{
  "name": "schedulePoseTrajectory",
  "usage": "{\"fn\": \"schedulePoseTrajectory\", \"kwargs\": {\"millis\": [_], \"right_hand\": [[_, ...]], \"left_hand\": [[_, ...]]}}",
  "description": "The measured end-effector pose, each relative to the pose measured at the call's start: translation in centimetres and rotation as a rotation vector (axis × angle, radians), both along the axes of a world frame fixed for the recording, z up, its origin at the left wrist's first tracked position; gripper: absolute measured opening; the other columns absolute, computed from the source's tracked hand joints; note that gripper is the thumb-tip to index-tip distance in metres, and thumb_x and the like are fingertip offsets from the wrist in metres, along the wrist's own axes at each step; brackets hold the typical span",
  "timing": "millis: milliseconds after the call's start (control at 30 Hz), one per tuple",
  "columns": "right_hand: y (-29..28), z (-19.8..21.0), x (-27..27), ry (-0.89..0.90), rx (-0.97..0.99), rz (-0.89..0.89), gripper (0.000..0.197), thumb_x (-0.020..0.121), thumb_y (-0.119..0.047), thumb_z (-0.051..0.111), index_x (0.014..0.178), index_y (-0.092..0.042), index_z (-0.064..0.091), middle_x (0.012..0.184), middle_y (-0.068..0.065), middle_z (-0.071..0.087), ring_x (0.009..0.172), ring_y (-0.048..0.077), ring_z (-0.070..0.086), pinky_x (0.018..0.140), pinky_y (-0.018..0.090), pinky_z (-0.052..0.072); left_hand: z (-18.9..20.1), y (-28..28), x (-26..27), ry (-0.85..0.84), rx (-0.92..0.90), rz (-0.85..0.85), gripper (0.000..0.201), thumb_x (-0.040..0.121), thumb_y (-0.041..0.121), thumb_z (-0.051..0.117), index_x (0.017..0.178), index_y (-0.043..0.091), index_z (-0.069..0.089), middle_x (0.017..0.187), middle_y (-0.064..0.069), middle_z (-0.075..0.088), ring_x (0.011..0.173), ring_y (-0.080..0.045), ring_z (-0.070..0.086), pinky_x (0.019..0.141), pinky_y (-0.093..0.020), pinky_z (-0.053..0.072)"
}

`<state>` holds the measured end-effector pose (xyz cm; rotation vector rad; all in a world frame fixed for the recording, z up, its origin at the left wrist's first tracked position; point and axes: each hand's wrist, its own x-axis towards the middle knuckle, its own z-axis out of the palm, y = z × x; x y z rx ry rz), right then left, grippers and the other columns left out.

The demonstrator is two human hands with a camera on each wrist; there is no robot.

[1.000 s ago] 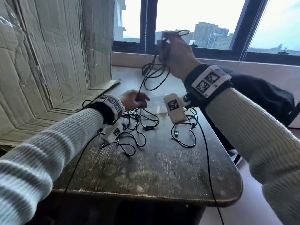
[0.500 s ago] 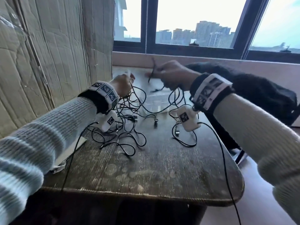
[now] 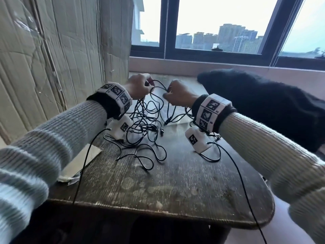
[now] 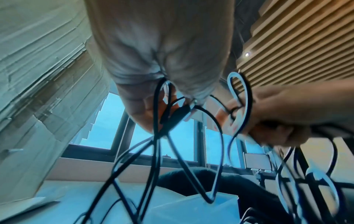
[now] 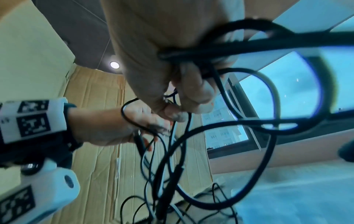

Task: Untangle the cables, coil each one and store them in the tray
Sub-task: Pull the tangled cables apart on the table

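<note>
A tangle of thin black cables (image 3: 146, 124) lies on the worn wooden table (image 3: 175, 187), with loose loops trailing toward me. My left hand (image 3: 140, 85) is raised over the pile and grips several strands and a dark plug (image 4: 176, 115). Close beside it, my right hand (image 3: 177, 93) pinches other strands of the same tangle (image 5: 191, 136), with a loop wrapped over its fingers (image 5: 193, 91). Strands hang from both hands to the pile. A clear plastic tray (image 3: 179, 118) sits under the far part of the cables, also visible from below (image 4: 191, 209).
A creased cardboard wall (image 3: 52, 67) stands along the left. A dark fabric bundle (image 3: 263, 103) lies on the table's right side. A flat cardboard sheet (image 3: 84, 161) overhangs the left edge. The window sill (image 3: 211, 66) is behind.
My right hand has come down from high in front of the window. My left hand has lifted off the table. Both now hold strands close together above the tangle.
</note>
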<state>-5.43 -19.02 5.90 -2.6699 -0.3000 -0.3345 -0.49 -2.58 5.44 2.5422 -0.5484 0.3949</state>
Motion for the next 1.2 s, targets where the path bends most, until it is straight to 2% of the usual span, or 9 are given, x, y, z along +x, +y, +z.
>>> {"fn": "schedulePoseTrajectory", "kwargs": {"millis": [100, 267, 433, 633, 733, 867, 933, 1033, 1200], "right_hand": [[-1.2, 2.2, -0.6, -0.022, 0.094, -0.006, 0.02, 0.094, -0.016, 0.053, 0.091, 0.0, 0.064, 0.064, 0.0, 0.05, 0.048, 0.011, 0.041, 0.029, 0.01, 0.031], [-4.1, 6.4, -1.4, -0.053, 0.475, 0.029, 0.019, 0.095, -0.023, 0.05, 0.079, -0.019, 0.059, 0.067, -0.009, 0.048, 0.057, 0.004, 0.044, 0.054, 0.017, 0.042], [-6.4, 9.6, -3.7, -0.062, 1.001, 0.022, 0.013, 0.096, -0.02, 0.052, 0.085, -0.014, 0.054, 0.082, -0.001, 0.051, 0.048, 0.005, 0.033, 0.04, 0.017, 0.023], [-6.9, 9.7, -3.6, -0.046, 1.661, 0.218, 0.021, 0.099, -0.025, 0.05, 0.083, -0.012, 0.053, 0.104, 0.009, 0.069, 0.098, 0.03, 0.065, 0.076, 0.038, 0.057], [-7.3, 9.2, -3.3, -0.002, 1.849, 0.355, 0.019, 0.102, -0.022, 0.04, 0.089, -0.011, 0.048, 0.085, 0.012, 0.073, 0.089, 0.037, 0.07, 0.09, 0.048, 0.053], [-6.3, 7.7, -3.0, -0.077, 0.962, -0.053, 0.019, 0.094, -0.007, 0.053, 0.112, -0.008, 0.056, 0.11, 0.005, 0.058, 0.091, 0.013, 0.059, 0.075, 0.014, 0.048], [-5.7, 6.2, -2.4, -0.075, 0.752, -0.097, 0.036, 0.093, -0.009, 0.054, 0.129, -0.009, 0.051, 0.118, 0.007, 0.054, 0.09, 0.013, 0.056, 0.072, 0.016, 0.045], [-4.1, 3.8, -2.7, 0.077, 0.617, 0.074, 0.041, 0.086, -0.038, 0.067, 0.116, -0.011, 0.061, 0.089, -0.001, 0.057, 0.052, 0.005, 0.042, 0.043, 0.017, 0.039], [-1.5, 1.8, -2.5, 0.18, 0.306, 0.13, 0.07, 0.072, -0.048, 0.077, 0.128, -0.012, 0.055, 0.076, -0.003, 0.047, 0.054, 0.007, 0.037, 0.042, 0.017, 0.036]], "left_hand": [[-1.2, 1.0, 0.0, -0.04, 0.084, -0.042, 0.028, 0.087, 0.012, 0.065, 0.114, 0.009, 0.056, 0.092, -0.004, 0.063, 0.079, -0.017, 0.061, 0.065, -0.017, 0.046], [-3.7, 3.3, 1.5, 0.007, 0.209, -0.009, 0.052, 0.08, -0.001, 0.067, 0.129, 0.005, 0.049, 0.108, -0.009, 0.065, 0.085, -0.02, 0.064, 0.074, -0.021, 0.05], [-4.8, 5.1, 2.3, 0.08, 0.431, 0.184, 0.039, 0.089, 0.02, 0.062, 0.127, 0.017, 0.057, 0.122, -0.011, 0.061, 0.1, -0.029, 0.061, 0.087, -0.041, 0.051], [-4.0, 4.1, 2.3, 0.096, 0.324, 0.155, 0.036, 0.098, 0.04, 0.045, 0.127, 0.025, 0.058, 0.148, 0.001, 0.038, 0.128, -0.027, 0.044, 0.105, -0.041, 0.037], [-3.1, 3.5, 2.0, 0.104, 0.21, 0.157, 0.042, 0.098, 0.048, 0.038, 0.119, 0.025, 0.065, 0.139, 0.002, 0.043, 0.115, -0.023, 0.05, 0.098, -0.04, 0.042], [-0.6, 2.5, 1.0, 0.091, 0.038, 0.156, 0.036, 0.097, 0.042, 0.047, 0.124, 0.024, 0.062, 0.117, -0.001, 0.062, 0.075, -0.023, 0.061, 0.06, -0.031, 0.052], [0.7, 1.9, 0.3, 0.116, -0.08, 0.105, 0.03, 0.094, 0.036, 0.055, 0.118, 0.021, 0.065, 0.102, -0.002, 0.069, 0.053, -0.012, 0.052, 0.039, -0.02, 0.043], [2.5, 1.0, -0.6, 0.01, -0.201, 0.019, 0.027, 0.086, 0.027, 0.068, 0.111, 0.017, 0.069, 0.099, 0.002, 0.071, 0.066, -0.001, 0.058, 0.05, -0.012, 0.044], [4.7, -1.7, -3.5, -0.072, -0.319, -0.186, 0.023, 0.074, 0.025, 0.08, 0.096, 0.02, 0.075, 0.082, 0.009, 0.072, 0.068, 0.001, 0.068, 0.06, -0.009, 0.05]]}}
